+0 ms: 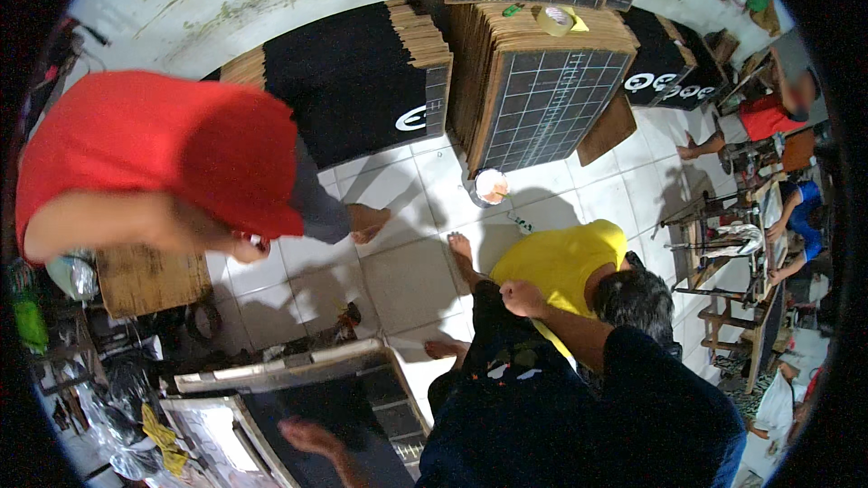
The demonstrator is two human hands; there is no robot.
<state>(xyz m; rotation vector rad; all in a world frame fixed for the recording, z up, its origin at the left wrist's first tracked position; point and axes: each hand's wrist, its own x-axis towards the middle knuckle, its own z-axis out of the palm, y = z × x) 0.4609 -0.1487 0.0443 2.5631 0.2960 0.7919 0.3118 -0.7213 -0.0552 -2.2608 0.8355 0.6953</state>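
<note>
Left hand [310, 436] resting open, fingers spread flat on dark sheet [348, 416] in wooden-framed tabletop [298, 363] at 6 o'clock. Right hand [522, 296] closing into empty fist above dark cloth [515, 370] at 5 o'clock. Sheet lying in frame, apparently mid-cycle. Person in yellow [561, 262] crouching just beyond. Finished-looking printed board stacks [542, 81] piling at 12 o'clock; count left cannot tell.

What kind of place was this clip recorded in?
Probably a small printing or packaging workshop: stacks of flat printed cardboard sheets stand on the tiled floor, a framed printing screen lies under the left hand, and workers sit at benches.
</note>
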